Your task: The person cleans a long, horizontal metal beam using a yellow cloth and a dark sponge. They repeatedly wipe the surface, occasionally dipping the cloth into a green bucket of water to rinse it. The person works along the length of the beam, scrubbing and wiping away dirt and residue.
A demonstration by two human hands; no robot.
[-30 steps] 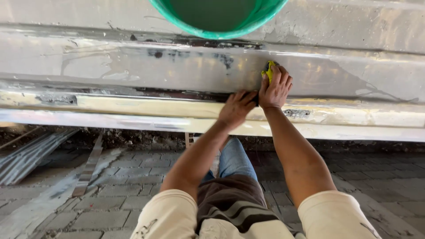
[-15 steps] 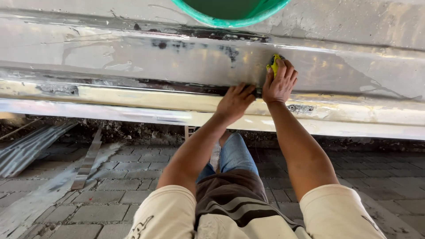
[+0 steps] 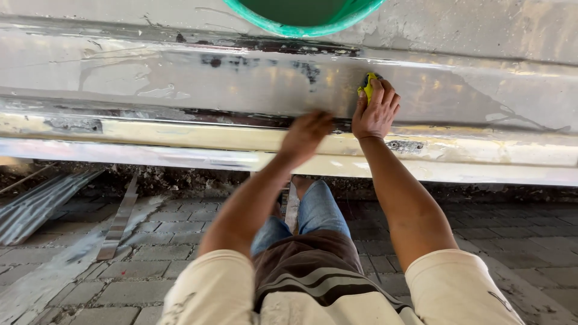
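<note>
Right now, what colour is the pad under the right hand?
Yellow, with a dark patch; the pad shows under the right hand in the head view.

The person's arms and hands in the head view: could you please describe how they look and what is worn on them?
Both forearms are bare below short cream sleeves. The left hand and right hand wear no gloves; no watch or ring shows. The left hand is motion-blurred.

Lighting: bright, even daylight. Glare: soft white sheen along the wet metal panel (image 3: 180,78), strongest at far left and far right. Shadows: dim band under the panel's lower edge; paved ground (image 3: 512,241) darker at near right. Blur: left hand (image 3: 306,135) smeared by motion; right hand (image 3: 376,111) sharp. Distortion: slight wide-angle bowing of the panel lines towards the edges.
</note>
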